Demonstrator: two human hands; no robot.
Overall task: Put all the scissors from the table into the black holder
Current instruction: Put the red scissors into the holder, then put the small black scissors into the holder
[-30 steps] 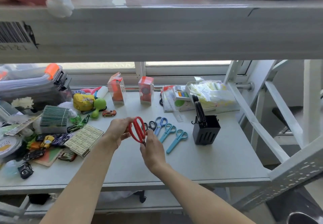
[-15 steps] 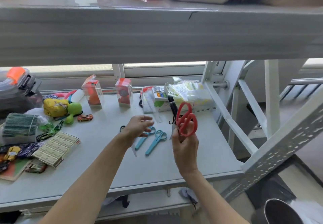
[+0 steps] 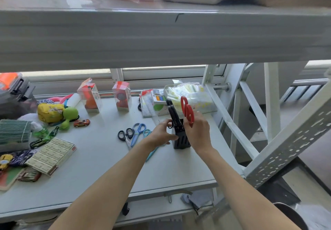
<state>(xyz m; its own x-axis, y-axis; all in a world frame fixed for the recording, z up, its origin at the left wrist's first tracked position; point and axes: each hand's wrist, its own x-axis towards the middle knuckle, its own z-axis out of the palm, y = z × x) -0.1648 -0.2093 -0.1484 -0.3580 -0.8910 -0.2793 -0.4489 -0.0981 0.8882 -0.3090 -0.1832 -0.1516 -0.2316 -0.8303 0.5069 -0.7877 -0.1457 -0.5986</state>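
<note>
red scissors (image 3: 187, 111) clamped in right hand (image 3: 198, 133) above black holder (image 3: 180, 136), left hand (image 3: 161, 133) gripping holder.

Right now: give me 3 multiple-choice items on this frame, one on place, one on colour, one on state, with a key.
1. Where do the black-handled scissors on the table lie?
A. left of the black holder
B. right of the holder
C. on the upper shelf

2. What colour are the handles of the scissors in the right hand?
A. blue
B. red
C. green

3. What is the left hand doing?
A. resting flat on the table
B. holding a toy car
C. touching the black holder

Key: 1 A, they lie on the table left of the black holder. 2 B, the red scissors stick up from that hand above the holder. 3 C, its fingers sit against the holder's left side.
</note>
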